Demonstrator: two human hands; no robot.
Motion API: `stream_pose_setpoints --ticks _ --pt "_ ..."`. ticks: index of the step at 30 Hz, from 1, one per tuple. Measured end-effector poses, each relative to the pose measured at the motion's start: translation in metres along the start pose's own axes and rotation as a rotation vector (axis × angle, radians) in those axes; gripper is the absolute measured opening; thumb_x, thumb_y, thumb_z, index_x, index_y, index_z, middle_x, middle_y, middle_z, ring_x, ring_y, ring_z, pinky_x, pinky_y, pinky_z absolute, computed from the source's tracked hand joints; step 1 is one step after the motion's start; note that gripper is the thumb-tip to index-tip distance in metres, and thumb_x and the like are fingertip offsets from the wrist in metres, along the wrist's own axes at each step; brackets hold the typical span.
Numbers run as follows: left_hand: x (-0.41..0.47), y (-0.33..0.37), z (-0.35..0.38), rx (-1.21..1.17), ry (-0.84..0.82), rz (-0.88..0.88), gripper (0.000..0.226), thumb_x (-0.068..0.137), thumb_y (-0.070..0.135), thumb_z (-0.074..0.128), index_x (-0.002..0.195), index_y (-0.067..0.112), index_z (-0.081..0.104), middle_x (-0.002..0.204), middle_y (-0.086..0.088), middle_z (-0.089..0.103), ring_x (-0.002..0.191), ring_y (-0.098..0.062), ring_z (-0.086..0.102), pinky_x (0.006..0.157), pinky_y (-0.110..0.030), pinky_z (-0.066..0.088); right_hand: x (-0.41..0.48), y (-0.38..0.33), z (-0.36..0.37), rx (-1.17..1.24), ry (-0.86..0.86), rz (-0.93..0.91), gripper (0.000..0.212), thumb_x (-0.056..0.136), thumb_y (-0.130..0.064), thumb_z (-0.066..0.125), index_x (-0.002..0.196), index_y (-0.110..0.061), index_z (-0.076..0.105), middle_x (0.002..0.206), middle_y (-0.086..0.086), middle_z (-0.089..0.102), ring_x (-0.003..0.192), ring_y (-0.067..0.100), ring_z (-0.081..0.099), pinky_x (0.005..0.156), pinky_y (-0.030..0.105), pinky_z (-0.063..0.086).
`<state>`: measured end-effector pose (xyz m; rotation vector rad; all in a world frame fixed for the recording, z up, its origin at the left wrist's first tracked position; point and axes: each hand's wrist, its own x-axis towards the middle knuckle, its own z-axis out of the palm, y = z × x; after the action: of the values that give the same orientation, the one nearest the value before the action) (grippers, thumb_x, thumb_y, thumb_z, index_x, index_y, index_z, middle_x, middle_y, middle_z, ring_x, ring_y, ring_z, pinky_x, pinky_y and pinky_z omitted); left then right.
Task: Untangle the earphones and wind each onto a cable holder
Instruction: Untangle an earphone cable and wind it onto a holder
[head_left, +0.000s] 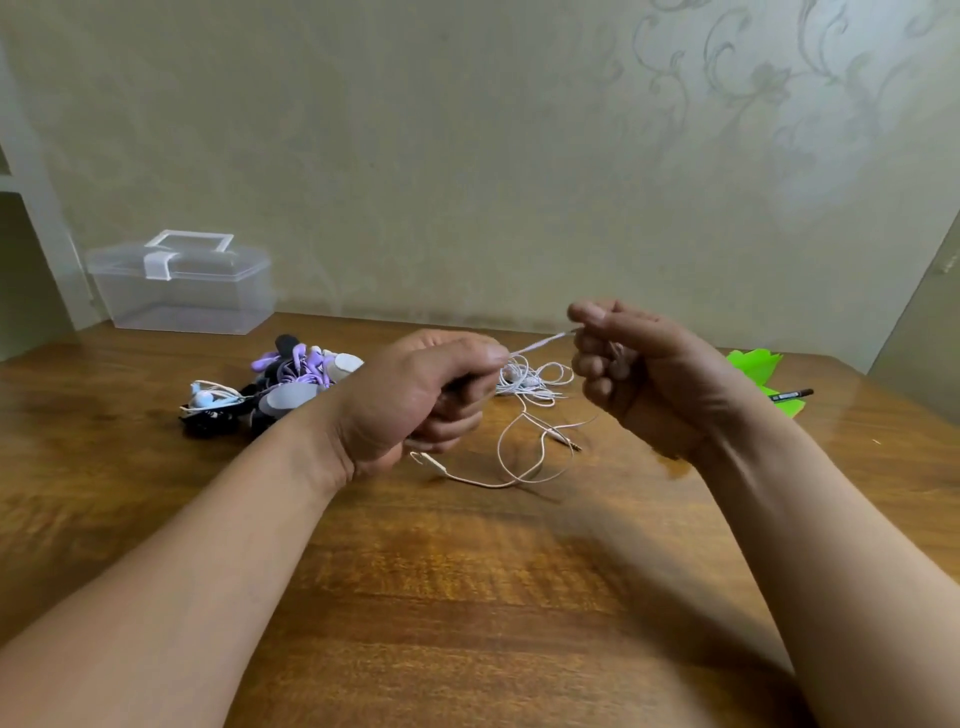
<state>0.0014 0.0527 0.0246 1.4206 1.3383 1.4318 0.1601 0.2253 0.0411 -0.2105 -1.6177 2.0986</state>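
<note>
a lidded box (182, 283) sits at the worktop's (467, 597) far left corner; an earphone pile (270, 387) lies before it, loose cable (530, 415) mid-worktop, a pen (792, 395) on paper (756, 371) by the right edge.

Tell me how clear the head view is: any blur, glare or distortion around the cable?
Head view: the white cable stretched between left hand and right hand is motion-smeared; glare on the table near its right edge; wide-angle lens bends the edges.

- Earphone cable (524, 470): white, faintly pink where it lies on the table.
- Earphone heap (270, 387): purple, black, white and grey.
- Table (467, 597): brown, wood-grained (glossy).
- Paper (753, 369): bright green.
- Box (182, 288): clear.
- Wall (467, 156): beige, floral scrolls.
</note>
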Motion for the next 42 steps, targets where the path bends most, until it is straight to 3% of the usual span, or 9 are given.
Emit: stream_pose_setpoints --ticks 4,8,11,19,25,28,34,39,42 --pt "0.002 -0.005 0.016 0.183 -0.005 -0.076 0.046 0.102 0.047 0.054 0.079 0.008 0.062 0.055 -0.004 0.03 0.045 -0.016 0.024 0.043 -0.022 0.025 0.006 0.004 0.001 0.155 0.07 -0.005 0.002 0.092 -0.012 0.064 0.091 -0.014 0.065 0.075 -0.001 0.063 0.061 0.007 0.059 0.051 0.016 0.049" --pt "0.006 -0.015 0.019 0.456 0.124 -0.11 0.062 0.087 0.077 0.056 0.109 0.02 0.062 0.083 -0.003 0.07 0.074 -0.025 0.069 0.077 -0.043 0.059 0.002 0.006 0.004 -0.312 -0.018 -0.013 0.01 0.1 -0.008 0.06 0.096 -0.008 0.069 0.07 0.0 0.058 0.053 0.007 0.044 0.044 0.018 0.034" --pt "0.008 -0.016 0.015 0.305 0.145 -0.07 0.059 0.086 0.065 0.069 0.129 0.027 0.058 0.117 0.0 0.074 0.109 -0.019 0.071 0.1 -0.045 0.055 -0.003 0.007 0.009 -0.693 -0.1 -0.035 0.014 0.103 -0.008 0.054 0.096 -0.008 0.066 0.065 -0.004 0.055 0.057 0.01 0.044 0.05 0.023 0.034" --pt "0.009 -0.011 0.026 -0.039 0.011 -0.219 0.029 0.106 0.033 0.05 0.104 0.005 0.059 0.061 -0.003 0.038 0.046 -0.009 0.022 0.035 -0.018 0.026 -0.002 0.009 0.016 -0.905 -0.026 -0.202 0.022 0.098 -0.005 0.051 0.098 -0.013 0.071 0.069 -0.004 0.067 0.065 0.006 0.056 0.065 0.025 0.044" --pt "0.017 -0.012 0.028 -0.336 0.306 -0.118 0.027 0.109 0.021 0.046 0.099 0.003 0.063 0.065 -0.007 0.056 0.046 -0.012 0.043 0.044 -0.024 0.045 0.019 0.043 0.016 -0.523 0.41 -0.092 0.032 0.103 -0.041 0.055 0.111 -0.01 0.06 0.101 0.012 0.072 0.085 0.022 0.075 0.087 0.048 0.062" --pt "0.02 -0.013 0.026 -0.417 0.433 -0.029 0.03 0.108 0.022 0.049 0.112 0.0 0.068 0.093 -0.015 0.072 0.075 -0.021 0.065 0.068 -0.031 0.059 0.013 0.048 0.038 -0.163 0.271 0.093 0.047 0.107 -0.051 0.045 0.105 -0.009 0.065 0.094 0.013 0.073 0.089 0.029 0.073 0.084 0.042 0.057" --pt "0.018 -0.011 0.029 -0.167 0.478 -0.013 0.029 0.106 0.029 0.052 0.12 0.015 0.074 0.071 0.005 0.065 0.058 -0.004 0.065 0.049 -0.017 0.049 0.007 0.055 0.049 -0.284 0.006 0.173 0.063 0.106 -0.06 0.041 0.125 -0.005 0.063 0.114 0.018 0.076 0.112 0.031 0.073 0.111 0.048 0.047" --pt "0.018 -0.012 0.019 0.068 0.598 0.016 0.024 0.103 0.033 0.06 0.096 0.016 0.076 0.069 0.008 0.064 0.071 -0.008 0.057 0.069 -0.017 0.047 0.0 0.039 0.048 -0.1 -0.086 0.122 0.026 0.11 -0.026 0.048 0.102 -0.006 0.064 0.065 0.002 0.038 0.058 0.016 0.045 0.063 0.03 0.053" --pt "0.02 -0.02 0.007 0.541 0.875 0.012 0.033 0.092 0.043 0.071 0.097 0.013 0.059 0.1 -0.004 0.059 0.092 -0.023 0.056 0.081 -0.036 0.045 -0.001 0.024 0.04 -0.298 -0.052 0.048 0.027 0.109 -0.025 0.052 0.092 -0.009 0.067 0.069 0.002 0.017 0.052 0.011 0.019 0.041 0.022 0.021"
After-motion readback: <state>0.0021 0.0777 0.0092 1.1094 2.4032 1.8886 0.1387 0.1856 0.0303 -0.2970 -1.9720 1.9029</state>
